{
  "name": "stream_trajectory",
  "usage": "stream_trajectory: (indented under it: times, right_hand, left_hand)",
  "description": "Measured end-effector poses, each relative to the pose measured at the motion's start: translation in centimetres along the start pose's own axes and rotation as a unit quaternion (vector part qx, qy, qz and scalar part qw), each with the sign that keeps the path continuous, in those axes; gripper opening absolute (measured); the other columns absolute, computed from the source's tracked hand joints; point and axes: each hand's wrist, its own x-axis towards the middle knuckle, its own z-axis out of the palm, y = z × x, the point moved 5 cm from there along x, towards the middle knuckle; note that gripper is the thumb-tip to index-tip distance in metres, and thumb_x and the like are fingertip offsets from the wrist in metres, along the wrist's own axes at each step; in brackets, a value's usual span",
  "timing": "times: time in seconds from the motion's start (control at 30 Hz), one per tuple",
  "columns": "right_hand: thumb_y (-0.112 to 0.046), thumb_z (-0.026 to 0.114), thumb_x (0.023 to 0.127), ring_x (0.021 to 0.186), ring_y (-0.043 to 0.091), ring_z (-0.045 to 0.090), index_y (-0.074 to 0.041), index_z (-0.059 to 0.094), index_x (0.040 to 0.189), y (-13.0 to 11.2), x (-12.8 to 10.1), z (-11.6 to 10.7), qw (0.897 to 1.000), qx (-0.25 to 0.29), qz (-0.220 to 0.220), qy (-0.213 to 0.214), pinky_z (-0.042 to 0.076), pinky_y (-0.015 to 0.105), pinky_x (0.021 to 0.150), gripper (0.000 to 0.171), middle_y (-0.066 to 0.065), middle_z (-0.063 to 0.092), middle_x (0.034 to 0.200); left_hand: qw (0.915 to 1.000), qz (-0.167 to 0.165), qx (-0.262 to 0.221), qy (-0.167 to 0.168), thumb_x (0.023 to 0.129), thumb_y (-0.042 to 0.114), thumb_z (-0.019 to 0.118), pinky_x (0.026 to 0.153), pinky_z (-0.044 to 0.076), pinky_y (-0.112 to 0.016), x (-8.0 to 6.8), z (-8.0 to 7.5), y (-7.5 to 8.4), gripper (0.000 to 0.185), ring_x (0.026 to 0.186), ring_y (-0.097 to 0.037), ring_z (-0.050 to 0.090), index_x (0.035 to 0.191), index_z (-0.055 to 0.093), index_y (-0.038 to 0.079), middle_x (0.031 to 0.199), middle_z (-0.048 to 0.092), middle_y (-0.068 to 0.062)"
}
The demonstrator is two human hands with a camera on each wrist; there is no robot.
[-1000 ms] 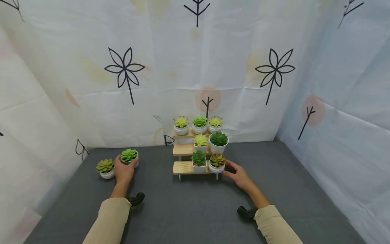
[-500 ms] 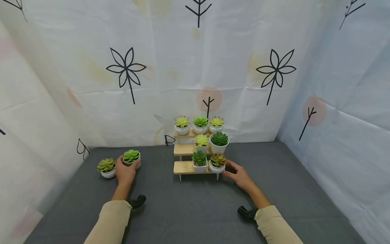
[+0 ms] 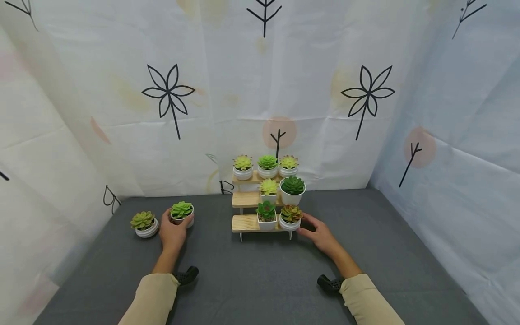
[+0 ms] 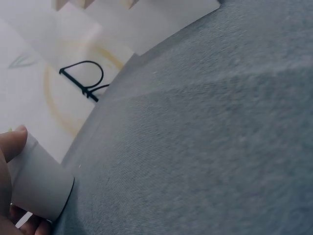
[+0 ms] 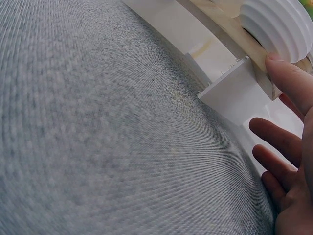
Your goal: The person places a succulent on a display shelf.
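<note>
My left hand [image 3: 172, 232] grips a white round pot [image 4: 41, 181] holding a bright green succulent [image 3: 181, 209], thumb on one side and fingers on the other. The pot is just above or on the grey cloth; I cannot tell which. At the lower right end of a three-tier wooden stand [image 3: 245, 223], my right hand [image 3: 321, 234] has its thumb [image 5: 288, 78] touching the shelf edge beside a ribbed white pot [image 5: 276, 29]. That pot bears a reddish-brown succulent [image 3: 291, 213]. The other fingers of this hand are loosely extended, and the index finger is partly hidden.
Another potted succulent [image 3: 143, 222] stands left of my left hand. Several potted succulents fill the stand's top tier and the right side of its lower tiers, among them a dark green one [image 3: 292, 185]. Patterned white cloth [image 3: 227, 104] walls the grey table [image 3: 260, 280].
My left hand has carried the bright green succulent a little rightward and nearer to me, away from the succulent at the left. The right hand stays at the stand's end.
</note>
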Motion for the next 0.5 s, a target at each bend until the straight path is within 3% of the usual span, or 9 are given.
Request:
stream_trajectory:
  times: [0.33,0.5]
  right_hand:
    - [-0.005,0.066,0.09,0.124,0.046,0.046,0.011,0.046,0.138,-3.8,-0.9,-0.2,1.0,0.007,-0.001,-0.008,0.037,0.059,0.097,0.054,0.031,0.054,0.13]
    - [-0.006,0.067,0.091,0.125,0.045,0.046,0.01,0.046,0.138,-4.0,-1.0,-0.3,1.0,0.014,0.004,-0.01,0.036,0.059,0.099,0.054,0.03,0.053,0.131]
  left_hand:
    - [0.9997,0.014,-0.012,-0.015,0.086,0.032,0.075,0.1,0.036,-0.05,-0.9,0.7,0.7,0.08,0.127,-0.037,0.044,0.148,0.034,0.003,0.14,0.044,-0.025]
    - [0.9993,0.025,-0.017,-0.02,0.085,0.038,0.075,0.099,0.038,-0.05,-1.2,1.0,1.6,0.082,0.126,-0.037,0.045,0.148,0.035,0.005,0.14,0.045,-0.023]
